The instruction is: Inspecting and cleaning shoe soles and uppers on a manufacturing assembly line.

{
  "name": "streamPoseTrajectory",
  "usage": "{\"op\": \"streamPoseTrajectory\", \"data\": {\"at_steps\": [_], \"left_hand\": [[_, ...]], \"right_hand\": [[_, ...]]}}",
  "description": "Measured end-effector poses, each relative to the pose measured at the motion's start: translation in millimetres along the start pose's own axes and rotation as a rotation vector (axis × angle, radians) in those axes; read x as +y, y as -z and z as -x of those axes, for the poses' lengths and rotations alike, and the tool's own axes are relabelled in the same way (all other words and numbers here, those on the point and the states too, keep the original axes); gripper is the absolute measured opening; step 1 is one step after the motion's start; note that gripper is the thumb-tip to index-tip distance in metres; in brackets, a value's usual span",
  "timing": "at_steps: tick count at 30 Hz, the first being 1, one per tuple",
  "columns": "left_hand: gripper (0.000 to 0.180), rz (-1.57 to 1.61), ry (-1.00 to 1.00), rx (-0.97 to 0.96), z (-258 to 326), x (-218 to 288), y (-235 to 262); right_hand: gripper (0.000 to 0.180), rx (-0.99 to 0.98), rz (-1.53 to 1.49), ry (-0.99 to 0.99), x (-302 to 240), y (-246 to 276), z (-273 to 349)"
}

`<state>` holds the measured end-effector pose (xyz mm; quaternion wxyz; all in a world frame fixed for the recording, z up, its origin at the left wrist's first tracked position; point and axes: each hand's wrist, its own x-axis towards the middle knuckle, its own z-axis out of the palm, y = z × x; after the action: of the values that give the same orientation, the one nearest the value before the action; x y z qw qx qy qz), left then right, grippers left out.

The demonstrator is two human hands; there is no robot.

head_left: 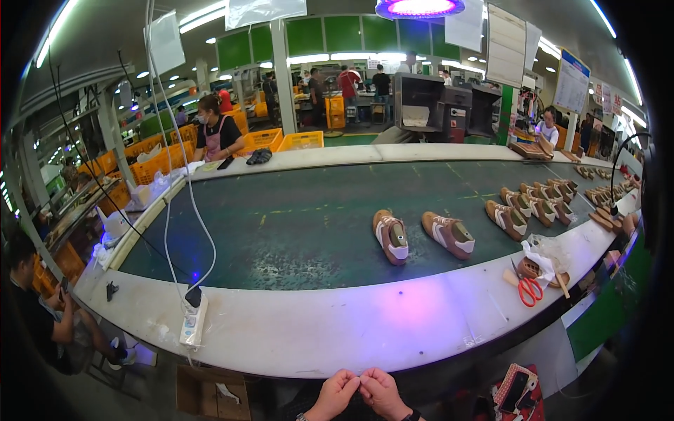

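Note:
My left hand [335,396] and my right hand [383,394] meet fingertip to fingertip just off the near edge of the white ledge [302,330]. Both are closed in a pinch; anything between the fingers is too small to make out. Beyond the ledge, on the dark green conveyor belt [309,231], a brown and white sneaker [390,237] stands nearest, with a second sneaker [448,235] to its right. Several more sneakers [505,219] are grouped farther right. Red-handled scissors [530,291] lie on the ledge at the right, apart from my hands.
A white power strip [193,323] with hanging cables sits on the ledge at the left. Plastic wrap [547,252] lies beside the scissors. Below the ledge are a cardboard box [210,393] and a phone [516,389]. A person in a pink apron [217,133] works across the belt.

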<state>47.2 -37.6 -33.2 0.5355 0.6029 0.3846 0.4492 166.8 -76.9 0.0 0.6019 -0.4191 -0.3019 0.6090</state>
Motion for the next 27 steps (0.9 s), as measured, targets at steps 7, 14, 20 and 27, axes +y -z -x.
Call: {"op": "streamPoseTrajectory", "data": {"at_steps": [7, 14, 20, 27], "left_hand": [[0.010, 0.344, 0.181, -0.091, -5.2, 54.6, -2.4], [0.008, 0.564, 0.176, -0.346, -21.6, 123.0, 5.7], [0.011, 0.678, -0.152, -0.517, -17.2, 190.9, 2.9], [0.017, 0.637, -0.660, -1.054, -26.9, 272.9, -1.9]], "right_hand": [[0.013, -0.037, -0.149, -0.114, -1.4, 22.0, -6.3], [0.014, 0.065, -0.194, -0.070, -13.2, 29.9, -9.7], [0.014, 0.007, -0.190, -0.067, -1.1, 39.9, -13.9], [0.014, 0.074, -0.102, -0.128, -14.6, 43.9, -13.2]]}}
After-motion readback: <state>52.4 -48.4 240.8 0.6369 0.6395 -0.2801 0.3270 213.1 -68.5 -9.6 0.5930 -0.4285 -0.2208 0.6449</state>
